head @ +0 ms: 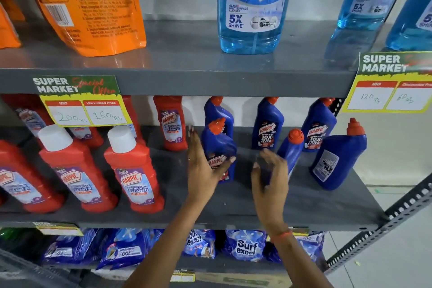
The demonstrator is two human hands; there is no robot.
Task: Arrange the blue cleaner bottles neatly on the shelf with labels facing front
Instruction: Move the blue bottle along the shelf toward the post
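Note:
Several blue Harpic bottles with orange caps stand on the right half of the middle shelf [304, 206]. My left hand [203, 168] lies against the left side of the front blue bottle [219, 145], fingers straight and spread, thumb resting on its label. My right hand [268, 177] curls round the lower part of a tilted blue bottle [292, 149], hiding its label. Behind them, back-row blue bottles [268, 124] [318, 121] face front. At the far right, a blue bottle [339, 159] shows its white back label.
Red Harpic bathroom-cleaner bottles [133, 170] fill the shelf's left half. On the shelf above are Colin glass-cleaner bottles [252, 7] and orange pouches [93, 7]. Price tags [84, 103] hang from the upper shelf edge. Surf Excel packs [245, 245] lie on the shelf below.

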